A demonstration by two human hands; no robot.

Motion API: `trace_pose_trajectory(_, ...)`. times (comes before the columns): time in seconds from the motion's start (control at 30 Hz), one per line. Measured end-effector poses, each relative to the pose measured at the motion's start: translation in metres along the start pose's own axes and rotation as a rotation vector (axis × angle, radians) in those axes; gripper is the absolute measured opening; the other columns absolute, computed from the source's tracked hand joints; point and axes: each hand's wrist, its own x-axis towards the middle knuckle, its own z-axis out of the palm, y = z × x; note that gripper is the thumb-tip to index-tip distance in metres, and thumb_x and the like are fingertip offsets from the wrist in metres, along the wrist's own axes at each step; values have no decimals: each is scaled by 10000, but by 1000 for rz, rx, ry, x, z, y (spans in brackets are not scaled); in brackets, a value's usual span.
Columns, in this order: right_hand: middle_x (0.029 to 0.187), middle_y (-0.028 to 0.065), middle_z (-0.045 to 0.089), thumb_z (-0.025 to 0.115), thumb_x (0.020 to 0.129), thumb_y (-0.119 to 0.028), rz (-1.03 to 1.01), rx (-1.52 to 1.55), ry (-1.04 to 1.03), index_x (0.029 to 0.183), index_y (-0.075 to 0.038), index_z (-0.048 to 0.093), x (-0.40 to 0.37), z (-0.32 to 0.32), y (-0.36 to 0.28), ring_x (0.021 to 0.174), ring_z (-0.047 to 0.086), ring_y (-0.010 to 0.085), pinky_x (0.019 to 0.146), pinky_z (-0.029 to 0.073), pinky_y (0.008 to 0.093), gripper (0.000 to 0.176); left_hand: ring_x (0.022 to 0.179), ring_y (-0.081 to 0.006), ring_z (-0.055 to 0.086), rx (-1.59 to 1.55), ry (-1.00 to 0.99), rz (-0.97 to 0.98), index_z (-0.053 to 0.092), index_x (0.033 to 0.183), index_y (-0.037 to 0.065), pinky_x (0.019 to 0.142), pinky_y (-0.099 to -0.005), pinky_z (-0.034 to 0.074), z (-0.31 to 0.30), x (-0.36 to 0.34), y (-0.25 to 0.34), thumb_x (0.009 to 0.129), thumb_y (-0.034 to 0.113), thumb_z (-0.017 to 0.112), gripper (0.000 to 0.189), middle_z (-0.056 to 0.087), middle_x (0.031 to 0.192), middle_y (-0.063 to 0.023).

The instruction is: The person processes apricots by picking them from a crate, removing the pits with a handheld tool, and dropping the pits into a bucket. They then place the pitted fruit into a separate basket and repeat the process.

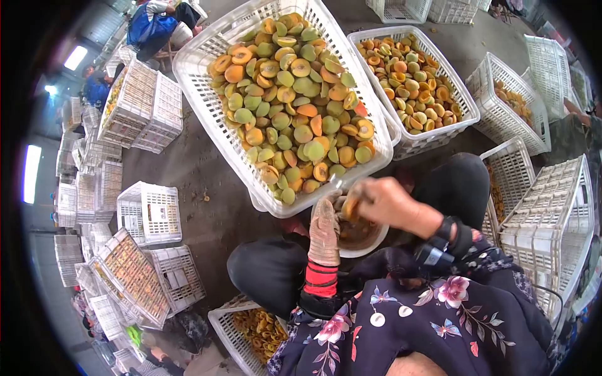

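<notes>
A pale work glove covers my left hand [324,230], which is closed at the rim of a white bowl [371,249] between my knees. A small shiny spot shows by its fingertips; what the hand holds I cannot make out. My right hand [392,203], bare and smeared by motion, is over the bowl with its fingers closed on an orange apricot half [350,210]. Brownish contents lie in the bowl, partly hidden by both hands. Just beyond the hands, a large white crate [229,160] tilts toward me, full of green and orange apricot halves [288,97].
To the right of it stands another white crate [467,122] of apricot halves. A crate of flattened orange pieces [260,335] sits by my left leg. Crates [542,219] crowd my right side, and stacked crates [141,106] line the left. Another person [153,25] sits far left.
</notes>
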Motion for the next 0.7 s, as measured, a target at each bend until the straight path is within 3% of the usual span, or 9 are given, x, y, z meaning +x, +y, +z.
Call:
trace_pose_trajectory(0.07,727,226,631,731,798,-234,211,-118,119,979,-6,599,29,-57,-9,714,645,415,597,526,431,319,781,-202,678,-98,107,-181,490,1281,6,696,-325,541,-2,2,15,1049,369,391,442,641,1104,-148)
trace_pose_trajectory(0.13,707,196,637,741,807,-272,-4,-280,649,999,-30,595,58,-97,23,674,666,358,545,520,421,342,767,-204,679,-37,141,-130,503,1248,8,658,-311,546,-18,4,-1,1048,312,403,377,650,1073,-141)
trace_pose_trajectory(0.23,675,70,585,663,872,-296,176,-633,517,959,-48,603,93,-85,68,525,601,227,436,481,364,270,809,-192,677,-17,159,-63,491,1255,-21,676,-311,570,-19,6,2,1054,156,379,291,638,1057,-152)
trace_pose_trajectory(0.27,689,36,547,615,874,-229,-391,-1259,306,884,-61,627,93,-76,45,512,553,195,404,447,314,169,792,-191,668,539,71,367,510,1242,-14,658,-306,564,-32,12,-21,1044,139,397,275,632,1061,-155)
trace_pose_trajectory(0.3,702,25,552,614,818,-152,-289,-1554,26,806,-92,644,102,-38,50,557,565,177,393,428,300,68,779,-195,666,396,94,226,516,1241,-11,644,-305,557,-33,14,-24,1042,173,404,293,637,1052,-157)
trace_pose_trajectory(0.33,705,11,553,628,767,-116,-345,-1170,-42,748,-88,646,105,-17,29,570,569,189,396,428,295,39,765,-199,665,258,120,76,523,1240,-8,631,-303,551,-33,19,-25,1040,207,411,314,642,1042,-160)
trace_pose_trajectory(0.37,695,19,566,620,760,-91,-453,-1297,-97,851,-85,632,111,19,36,560,591,208,431,468,320,92,765,-199,665,261,95,89,523,1240,-8,631,-303,551,-30,21,-18,1040,207,411,314,642,1042,-160)
trace_pose_trajectory(0.43,720,139,609,595,794,-86,-108,-372,-64,1104,-50,513,118,49,30,668,656,341,570,533,424,323,722,-205,655,-122,203,-167,529,1245,-5,610,-306,537,-25,15,1,1037,314,412,399,655,1013,-162)
trace_pose_trajectory(0.7,727,213,612,594,812,-117,-32,-105,8,1104,-30,550,114,46,26,688,617,421,579,499,464,308,805,-221,665,-52,224,-76,528,1255,4,646,-329,539,-32,12,-10,1040,389,393,461,643,1088,-168)
